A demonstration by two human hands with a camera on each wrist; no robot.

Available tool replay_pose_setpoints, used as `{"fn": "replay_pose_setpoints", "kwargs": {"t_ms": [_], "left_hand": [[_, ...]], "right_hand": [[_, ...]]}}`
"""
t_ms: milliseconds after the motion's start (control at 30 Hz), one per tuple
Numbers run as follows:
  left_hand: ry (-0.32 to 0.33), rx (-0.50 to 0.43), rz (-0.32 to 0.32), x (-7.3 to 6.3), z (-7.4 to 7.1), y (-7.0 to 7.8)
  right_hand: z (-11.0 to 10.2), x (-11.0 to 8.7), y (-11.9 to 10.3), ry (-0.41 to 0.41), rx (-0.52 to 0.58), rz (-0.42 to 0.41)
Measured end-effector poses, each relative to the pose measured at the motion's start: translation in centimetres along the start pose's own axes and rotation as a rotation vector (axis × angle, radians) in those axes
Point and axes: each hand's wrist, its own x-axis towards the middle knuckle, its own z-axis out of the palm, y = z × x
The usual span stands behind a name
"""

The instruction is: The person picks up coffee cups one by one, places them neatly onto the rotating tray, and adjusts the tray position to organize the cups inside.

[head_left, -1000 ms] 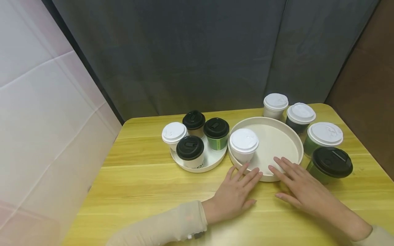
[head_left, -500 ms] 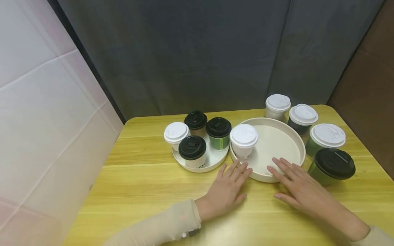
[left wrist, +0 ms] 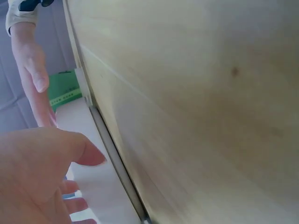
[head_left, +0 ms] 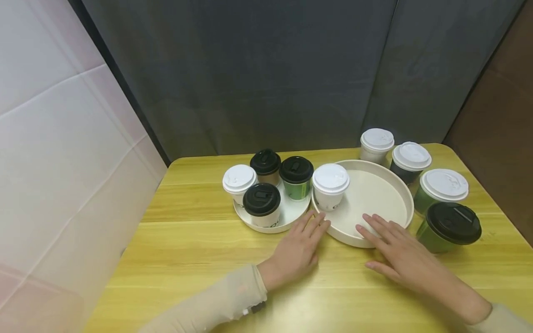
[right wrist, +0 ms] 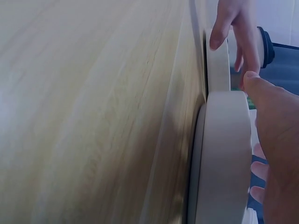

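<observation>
A round cream tray (head_left: 379, 196) with a raised rim sits on the wooden table, and one white-lidded paper cup (head_left: 331, 182) stands inside it at the left. My left hand (head_left: 293, 252) has its fingers extended at the tray's front-left rim, close to the smaller white plate (head_left: 291, 216). Over the front rim reach the straight fingers of my right hand (head_left: 404, 256); whether they press on it I cannot tell. In the right wrist view, a thin base (right wrist: 195, 172) shows beneath the tray wall (right wrist: 224, 154). Neither hand holds a cup.
On the white plate stand a white-lidded cup (head_left: 240, 182) and black-lidded cups (head_left: 261, 203). Right of the tray are several more: white-lidded ones (head_left: 443, 186) and a green cup with a black lid (head_left: 451, 226). A dark curtain (head_left: 250, 78) closes the back.
The cup inside the cream tray has shifted away from me along the left rim. My left hand has moved left; my right hand has slid slightly left.
</observation>
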Motion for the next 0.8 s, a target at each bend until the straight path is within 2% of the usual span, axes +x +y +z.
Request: {"fn": "replay_pose_setpoints", "kwargs": {"t_ms": [233, 433, 800], "left_hand": [[0.025, 0.007, -0.012, 0.16, 0.33, -0.45], [-0.037, 0.028, -0.06, 0.37, 0.22, -0.64], [-0.106, 0.078, -0.115, 0.97, 0.48, -0.91]], "right_hand": [[0.37, 0.34, -0.32, 0.008, -0.004, -0.017], [0.47, 0.49, -0.59, 0.017, -0.005, -0.032], [0.86, 0.58, -0.78, 0.01, 0.007, -0.033]]}}
